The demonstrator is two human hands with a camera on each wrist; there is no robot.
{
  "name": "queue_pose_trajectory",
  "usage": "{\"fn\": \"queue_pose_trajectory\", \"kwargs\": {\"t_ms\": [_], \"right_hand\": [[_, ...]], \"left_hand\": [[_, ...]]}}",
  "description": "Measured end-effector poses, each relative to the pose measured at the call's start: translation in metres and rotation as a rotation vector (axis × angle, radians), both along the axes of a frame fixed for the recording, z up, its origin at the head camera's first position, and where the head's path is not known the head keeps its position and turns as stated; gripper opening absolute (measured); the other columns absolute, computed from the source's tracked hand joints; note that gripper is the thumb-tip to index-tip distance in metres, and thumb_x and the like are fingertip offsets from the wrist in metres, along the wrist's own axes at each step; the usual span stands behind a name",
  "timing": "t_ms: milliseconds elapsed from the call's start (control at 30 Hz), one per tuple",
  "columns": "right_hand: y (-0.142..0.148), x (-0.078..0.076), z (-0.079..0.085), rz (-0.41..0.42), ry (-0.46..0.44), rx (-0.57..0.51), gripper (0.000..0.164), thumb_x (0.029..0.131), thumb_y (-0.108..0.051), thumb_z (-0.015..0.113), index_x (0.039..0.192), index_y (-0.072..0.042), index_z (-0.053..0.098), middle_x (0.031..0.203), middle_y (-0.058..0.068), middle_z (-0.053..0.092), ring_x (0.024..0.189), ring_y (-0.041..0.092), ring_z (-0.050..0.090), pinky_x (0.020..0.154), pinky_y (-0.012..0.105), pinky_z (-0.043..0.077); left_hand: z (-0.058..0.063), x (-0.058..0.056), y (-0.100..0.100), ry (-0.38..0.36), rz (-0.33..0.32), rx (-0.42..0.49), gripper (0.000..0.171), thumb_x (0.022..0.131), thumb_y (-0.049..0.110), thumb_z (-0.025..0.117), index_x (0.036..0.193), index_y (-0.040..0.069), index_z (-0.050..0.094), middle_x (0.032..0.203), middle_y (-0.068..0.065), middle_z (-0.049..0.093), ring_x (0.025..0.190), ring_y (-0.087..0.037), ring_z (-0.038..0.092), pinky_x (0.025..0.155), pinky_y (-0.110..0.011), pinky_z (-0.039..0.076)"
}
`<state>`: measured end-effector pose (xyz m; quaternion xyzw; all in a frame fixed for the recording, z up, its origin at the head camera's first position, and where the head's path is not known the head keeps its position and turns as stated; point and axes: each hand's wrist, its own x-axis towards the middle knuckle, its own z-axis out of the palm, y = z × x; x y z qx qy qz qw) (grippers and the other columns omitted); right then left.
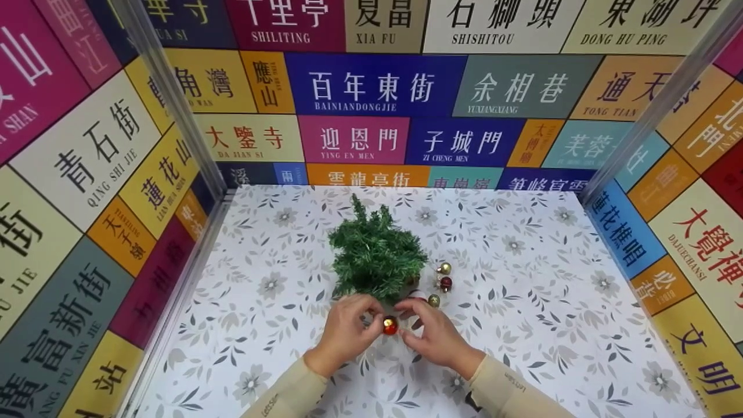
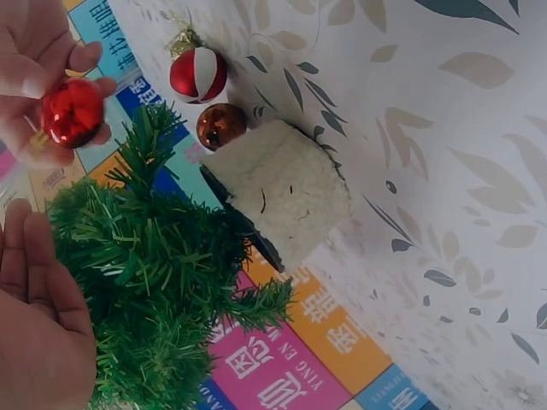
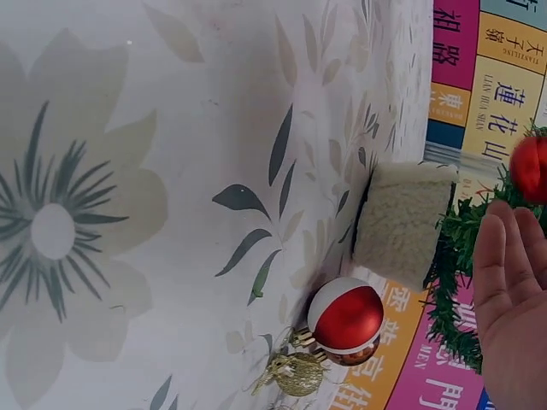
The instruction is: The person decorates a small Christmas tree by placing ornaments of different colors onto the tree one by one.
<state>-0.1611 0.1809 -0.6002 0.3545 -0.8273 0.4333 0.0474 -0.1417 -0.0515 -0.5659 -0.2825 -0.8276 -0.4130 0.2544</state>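
A shiny red bauble (image 1: pixel 390 325) is between my two hands, just in front of the small green Christmas tree (image 1: pixel 377 249). My left hand (image 1: pixel 349 324) pinches it at its left side with thumb and forefinger. In the left wrist view, the red bauble (image 2: pixel 73 113) shows a gold cap. My right hand (image 1: pixel 438 337) is close on the other side, its thumb and forefinger apart; its fingers (image 3: pixel 500 256) look straight in the right wrist view. A fleecy cream base (image 2: pixel 286 192) carries the tree. Whether the right fingertips touch the bauble, I cannot tell.
Several baubles lie to the right of the tree, among them a gold one (image 1: pixel 444 268), a dark red one (image 1: pixel 445 282) and a red-and-white one (image 3: pixel 346 318). A floral white cloth (image 1: pixel 261 331) covers the table. Panels with printed signs (image 1: pixel 371 87) enclose it.
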Motion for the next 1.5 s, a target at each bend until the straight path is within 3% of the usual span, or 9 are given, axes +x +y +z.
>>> {"fn": "queue_pose_trajectory", "kwargs": {"t_ms": [333, 567, 733, 967, 1500], "right_hand": [[-0.018, 0.000, 0.014, -0.039, 0.187, -0.025, 0.026, 0.092, -0.024, 0.073, 0.116, -0.018, 0.068, 0.115, -0.009, 0.062, 0.093, 0.011, 0.061, 0.072, 0.028, 0.054], [-0.023, -0.003, 0.011, -0.081, 0.365, -0.089, 0.015, 0.087, -0.016, 0.077, 0.099, -0.020, 0.071, 0.105, -0.011, 0.065, 0.091, 0.009, 0.063, 0.076, 0.021, 0.051], [-0.022, -0.003, 0.012, -0.079, 0.347, -0.103, 0.016, 0.086, -0.012, 0.076, 0.100, -0.019, 0.071, 0.105, -0.011, 0.065, 0.088, 0.006, 0.061, 0.070, 0.020, 0.051], [-0.025, -0.003, 0.012, -0.078, 0.361, -0.094, 0.022, 0.081, -0.009, 0.080, 0.100, -0.018, 0.071, 0.105, -0.010, 0.065, 0.090, 0.008, 0.062, 0.073, 0.020, 0.052], [-0.028, -0.004, 0.013, -0.080, 0.413, -0.094, 0.018, 0.081, -0.009, 0.079, 0.093, -0.019, 0.072, 0.099, -0.011, 0.067, 0.088, 0.009, 0.063, 0.074, 0.021, 0.053]], "left_hand": [[-0.002, -0.002, -0.002, 0.006, 0.003, 0.000, 0.013, 0.083, 0.008, 0.071, 0.085, 0.020, 0.065, 0.083, 0.015, 0.064, 0.073, -0.011, 0.062, 0.074, -0.034, 0.051], [0.000, -0.001, 0.000, 0.015, -0.005, -0.002, 0.013, 0.083, 0.007, 0.071, 0.085, 0.020, 0.066, 0.082, 0.014, 0.064, 0.072, -0.008, 0.061, 0.075, -0.035, 0.051], [0.001, -0.001, -0.001, 0.029, -0.004, -0.004, 0.014, 0.081, 0.006, 0.071, 0.083, 0.019, 0.065, 0.080, 0.012, 0.064, 0.071, -0.011, 0.062, 0.075, -0.034, 0.050], [0.000, -0.002, 0.001, 0.044, 0.003, -0.008, 0.014, 0.082, 0.005, 0.070, 0.084, 0.019, 0.066, 0.081, 0.013, 0.065, 0.070, -0.009, 0.060, 0.071, -0.030, 0.050], [0.001, -0.002, 0.001, 0.037, -0.003, 0.004, 0.014, 0.081, 0.006, 0.071, 0.084, 0.019, 0.066, 0.081, 0.013, 0.065, 0.071, -0.013, 0.063, 0.073, -0.034, 0.050]]}}
